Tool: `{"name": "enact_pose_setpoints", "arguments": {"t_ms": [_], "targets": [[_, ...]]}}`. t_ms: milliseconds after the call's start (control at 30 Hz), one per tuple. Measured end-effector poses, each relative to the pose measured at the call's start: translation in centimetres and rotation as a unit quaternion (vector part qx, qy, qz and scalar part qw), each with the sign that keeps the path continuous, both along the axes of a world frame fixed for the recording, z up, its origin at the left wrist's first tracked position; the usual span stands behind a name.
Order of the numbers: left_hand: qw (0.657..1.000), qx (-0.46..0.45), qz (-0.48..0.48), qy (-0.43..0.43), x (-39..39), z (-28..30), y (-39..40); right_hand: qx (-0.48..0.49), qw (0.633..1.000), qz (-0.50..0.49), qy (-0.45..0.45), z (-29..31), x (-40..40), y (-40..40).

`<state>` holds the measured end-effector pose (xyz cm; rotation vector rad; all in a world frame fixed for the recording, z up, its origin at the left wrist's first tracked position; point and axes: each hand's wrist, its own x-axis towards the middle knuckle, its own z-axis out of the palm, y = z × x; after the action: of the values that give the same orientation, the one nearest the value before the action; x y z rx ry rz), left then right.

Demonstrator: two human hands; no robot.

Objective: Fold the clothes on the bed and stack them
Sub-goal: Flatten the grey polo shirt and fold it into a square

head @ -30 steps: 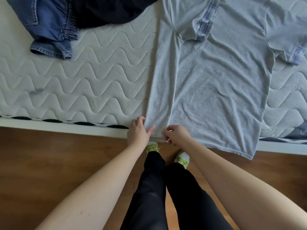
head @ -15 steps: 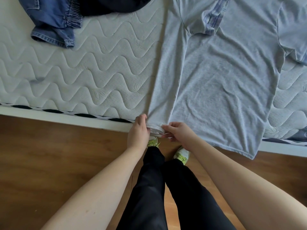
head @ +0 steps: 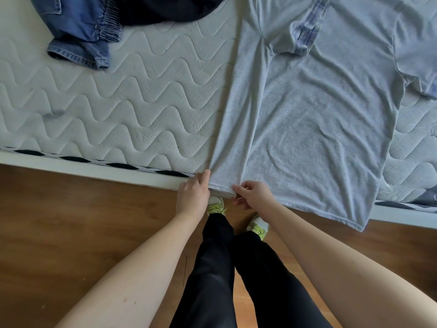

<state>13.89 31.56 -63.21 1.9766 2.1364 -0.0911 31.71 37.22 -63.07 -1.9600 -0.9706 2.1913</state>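
Grey T-shirt [head: 314, 119] lies flat on the mattress [head: 118, 110], hem overhanging the near edge, its left side folded inward as 1 strip. My left hand [head: 192, 195] and right hand [head: 254, 196] each pinch that strip's hem, apparently to square the fold. Jeans [head: 78, 29] and a dark garment [head: 165, 8] wait far left.

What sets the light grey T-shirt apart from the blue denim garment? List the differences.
The light grey T-shirt lies spread flat, one side folded inward; the blue denim garment lies bunched in a heap. The T-shirt's hem hangs over the mattress edge toward the floor, while the denim lies at the far side, partly out of frame. The left hand and right hand hold the T-shirt's hem; nothing touches the denim. Both lie on the white quilted mattress.
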Motion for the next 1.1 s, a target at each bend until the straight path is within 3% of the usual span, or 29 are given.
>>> {"name": "enact_pose_setpoints", "arguments": {"t_ms": [133, 267, 700, 1100], "targets": [[1.0, 0.025, -0.005, 0.001, -0.1, 0.0, -0.2, 0.007, 0.999, -0.019, 0.05, 0.3, 0.8, -0.1], [0.998, 0.013, -0.033, 0.042, 0.2, -0.1, -1.0, 0.04, 0.995, 0.045, -0.075, -0.5, 0.8, -0.4], [0.983, -0.157, -0.072, 0.068, 0.5, -0.8, -1.7, 0.097, 0.954, 0.195, -0.205, -0.8, 0.6, 0.3], [0.986, -0.15, -0.023, 0.064, 0.2, 4.2, 6.2, 0.13, 0.976, 0.075, -0.16, 3.3, 3.3, 5.1]]}}
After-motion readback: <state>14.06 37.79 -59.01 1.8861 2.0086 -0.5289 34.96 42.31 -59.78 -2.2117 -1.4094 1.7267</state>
